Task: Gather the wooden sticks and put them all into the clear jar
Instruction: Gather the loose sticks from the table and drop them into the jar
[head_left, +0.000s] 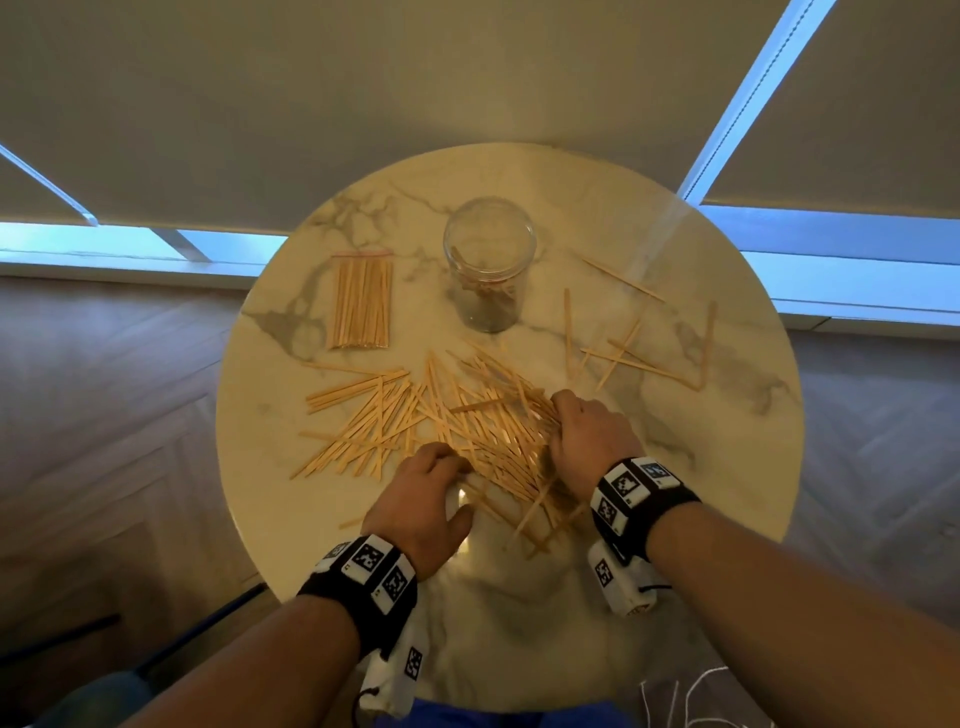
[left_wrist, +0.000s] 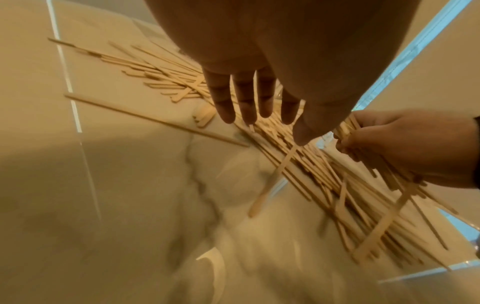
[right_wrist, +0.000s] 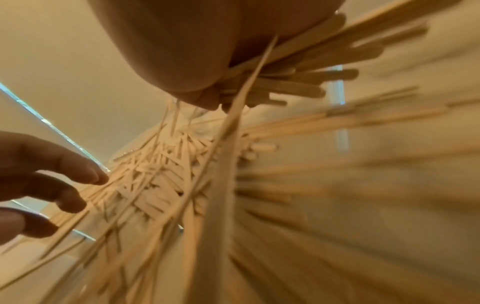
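A heap of flat wooden sticks (head_left: 441, 426) lies across the middle of the round marble table (head_left: 519, 597). My right hand (head_left: 563, 431) grips a bunch of sticks at the heap's right end; in the right wrist view the sticks (right_wrist: 298, 82) run under its palm. Just left of it, my left hand (head_left: 447, 470) touches the heap's near edge with fingers (left_wrist: 246, 102) straight and spread. The clear jar (head_left: 488, 260) stands upright and uncapped behind the heap, apart from both hands. Several thin sticks (head_left: 623, 353) lie scattered to the right.
A sealed bag of sticks (head_left: 363, 301) lies flat to the left of the jar. The table's near edge is just below my wrists. Beyond the table are wooden floor and window blinds.
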